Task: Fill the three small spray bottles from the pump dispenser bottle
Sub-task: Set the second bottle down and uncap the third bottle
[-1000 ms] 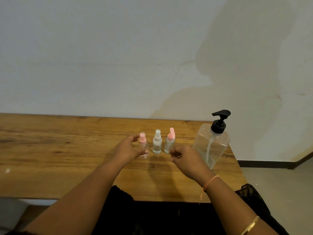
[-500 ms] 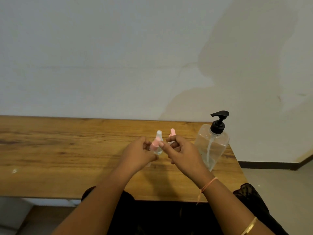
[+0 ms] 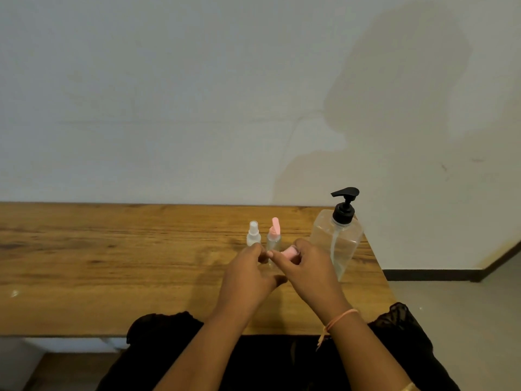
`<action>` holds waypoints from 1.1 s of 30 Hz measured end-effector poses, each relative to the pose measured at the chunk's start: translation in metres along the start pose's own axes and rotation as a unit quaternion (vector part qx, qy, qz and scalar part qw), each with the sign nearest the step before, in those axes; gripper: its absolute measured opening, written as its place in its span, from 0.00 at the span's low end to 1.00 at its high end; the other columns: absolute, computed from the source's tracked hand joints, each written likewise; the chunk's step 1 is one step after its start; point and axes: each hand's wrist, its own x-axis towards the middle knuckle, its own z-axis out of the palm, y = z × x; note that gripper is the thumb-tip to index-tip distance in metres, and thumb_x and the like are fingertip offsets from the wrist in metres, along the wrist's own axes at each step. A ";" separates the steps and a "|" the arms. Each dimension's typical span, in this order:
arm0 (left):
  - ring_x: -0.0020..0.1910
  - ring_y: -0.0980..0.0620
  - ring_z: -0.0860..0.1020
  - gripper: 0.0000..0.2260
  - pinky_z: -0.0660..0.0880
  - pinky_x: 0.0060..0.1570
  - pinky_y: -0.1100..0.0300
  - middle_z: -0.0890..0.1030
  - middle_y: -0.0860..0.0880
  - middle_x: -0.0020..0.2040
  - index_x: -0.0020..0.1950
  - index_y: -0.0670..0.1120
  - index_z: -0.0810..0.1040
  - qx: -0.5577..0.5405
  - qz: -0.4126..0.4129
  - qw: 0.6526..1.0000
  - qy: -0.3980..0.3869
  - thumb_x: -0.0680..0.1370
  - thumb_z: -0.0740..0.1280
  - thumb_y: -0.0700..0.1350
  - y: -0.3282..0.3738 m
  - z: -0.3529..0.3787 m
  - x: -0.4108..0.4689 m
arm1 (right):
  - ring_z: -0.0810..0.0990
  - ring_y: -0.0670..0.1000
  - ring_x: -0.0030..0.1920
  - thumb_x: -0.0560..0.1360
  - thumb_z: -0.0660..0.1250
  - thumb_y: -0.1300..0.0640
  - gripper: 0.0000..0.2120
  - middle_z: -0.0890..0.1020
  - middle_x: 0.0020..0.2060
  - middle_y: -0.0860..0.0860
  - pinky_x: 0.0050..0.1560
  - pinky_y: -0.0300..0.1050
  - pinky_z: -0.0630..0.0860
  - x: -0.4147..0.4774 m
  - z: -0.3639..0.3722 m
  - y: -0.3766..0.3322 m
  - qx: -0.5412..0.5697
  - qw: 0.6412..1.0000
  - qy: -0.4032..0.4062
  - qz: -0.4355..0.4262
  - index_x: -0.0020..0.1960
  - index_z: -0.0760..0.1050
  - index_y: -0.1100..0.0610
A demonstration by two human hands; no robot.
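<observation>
Pink-topped spray bottle (image 3: 290,253) clasped by left grip (image 3: 248,275), right grip (image 3: 306,270); white-capped bottle (image 3: 253,235), pink-capped bottle (image 3: 274,237) upright just beyond; clear pump dispenser (image 3: 337,241) upright, right of right grip.

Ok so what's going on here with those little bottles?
A person at a wooden table is working on the third spray bottle, of which only the pink top shows. The right hand pinches that top, while the left hand curls around what seems to be the body. Just behind the hands, a white-topped spray bottle and a pink-topped spray bottle stand upright. The pump dispenser bottle stands untouched to the right.
</observation>
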 end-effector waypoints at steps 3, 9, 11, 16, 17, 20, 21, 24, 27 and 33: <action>0.46 0.59 0.75 0.14 0.66 0.35 0.68 0.78 0.56 0.48 0.43 0.54 0.72 0.013 0.008 1.000 -0.019 0.66 0.76 0.51 0.003 -0.003 0.004 | 0.72 0.43 0.32 0.73 0.68 0.47 0.12 0.75 0.32 0.46 0.32 0.35 0.69 0.002 0.000 -0.002 -0.020 1.000 -0.005 -0.014 0.38 0.70 0.52; 0.41 0.58 0.77 0.15 0.68 0.34 0.67 0.78 0.56 0.42 0.38 0.54 0.73 -0.005 0.035 0.999 -0.024 0.63 0.79 0.48 0.004 -0.022 0.020 | 0.73 0.36 0.31 0.75 0.67 0.50 0.10 0.73 0.27 0.44 0.30 0.30 0.67 0.011 -0.010 -0.009 0.006 0.996 -0.009 -0.093 0.39 0.70 0.53; 0.42 0.57 0.78 0.15 0.71 0.36 0.65 0.79 0.55 0.43 0.38 0.54 0.74 -0.017 0.037 0.999 -0.024 0.62 0.79 0.47 0.002 -0.025 0.025 | 0.73 0.36 0.32 0.75 0.67 0.51 0.10 0.73 0.27 0.44 0.30 0.30 0.68 0.014 -0.008 -0.009 0.009 0.994 -0.008 -0.112 0.40 0.71 0.56; 0.44 0.58 0.78 0.16 0.74 0.40 0.63 0.80 0.54 0.44 0.43 0.51 0.79 -0.025 0.045 0.998 -0.024 0.60 0.80 0.48 -0.001 -0.030 0.032 | 0.72 0.41 0.30 0.76 0.66 0.51 0.11 0.73 0.26 0.45 0.31 0.29 0.66 0.017 -0.010 -0.010 0.000 0.986 -0.004 -0.168 0.40 0.72 0.58; 0.43 0.58 0.78 0.16 0.74 0.39 0.64 0.80 0.54 0.44 0.44 0.51 0.79 -0.031 0.044 0.998 -0.027 0.60 0.80 0.48 -0.001 -0.030 0.033 | 0.73 0.41 0.31 0.76 0.66 0.52 0.11 0.73 0.26 0.44 0.32 0.28 0.66 0.017 -0.010 -0.010 -0.003 0.985 -0.006 -0.175 0.40 0.72 0.58; 0.42 0.58 0.79 0.16 0.73 0.38 0.66 0.81 0.55 0.42 0.44 0.50 0.80 -0.052 0.037 0.997 -0.038 0.60 0.81 0.47 -0.002 -0.031 0.033 | 0.73 0.40 0.32 0.76 0.65 0.53 0.10 0.72 0.26 0.41 0.32 0.29 0.66 0.017 -0.011 -0.010 -0.013 0.981 -0.011 -0.194 0.41 0.72 0.58; 0.41 0.58 0.80 0.16 0.73 0.37 0.67 0.82 0.55 0.41 0.44 0.50 0.81 -0.060 0.035 0.997 -0.042 0.60 0.81 0.46 -0.003 -0.032 0.033 | 0.73 0.40 0.32 0.76 0.66 0.53 0.09 0.72 0.27 0.41 0.32 0.29 0.66 0.017 -0.011 -0.010 -0.013 0.979 -0.014 -0.201 0.42 0.73 0.59; 0.41 0.59 0.81 0.16 0.75 0.40 0.69 0.84 0.54 0.42 0.46 0.48 0.81 -0.103 0.031 0.990 -0.086 0.61 0.81 0.42 -0.005 -0.040 0.033 | 0.74 0.40 0.38 0.75 0.67 0.57 0.05 0.76 0.34 0.41 0.35 0.30 0.68 0.016 -0.017 -0.010 -0.019 0.969 -0.052 -0.243 0.45 0.73 0.59; 0.44 0.60 0.81 0.17 0.77 0.47 0.67 0.84 0.54 0.44 0.48 0.50 0.82 -0.121 0.042 0.982 -0.141 0.62 0.80 0.40 -0.005 -0.048 0.033 | 0.74 0.42 0.42 0.75 0.67 0.57 0.05 0.78 0.41 0.46 0.38 0.34 0.71 0.014 -0.027 -0.012 -0.013 0.966 -0.089 -0.241 0.50 0.73 0.56; 0.47 0.56 0.77 0.17 0.75 0.48 0.60 0.78 0.56 0.47 0.51 0.53 0.80 -0.002 0.088 0.995 -0.053 0.64 0.78 0.44 -0.003 -0.038 0.034 | 0.78 0.44 0.35 0.72 0.63 0.39 0.17 0.78 0.37 0.44 0.36 0.43 0.77 0.012 -0.027 -0.016 0.012 0.997 -0.034 -0.063 0.53 0.72 0.50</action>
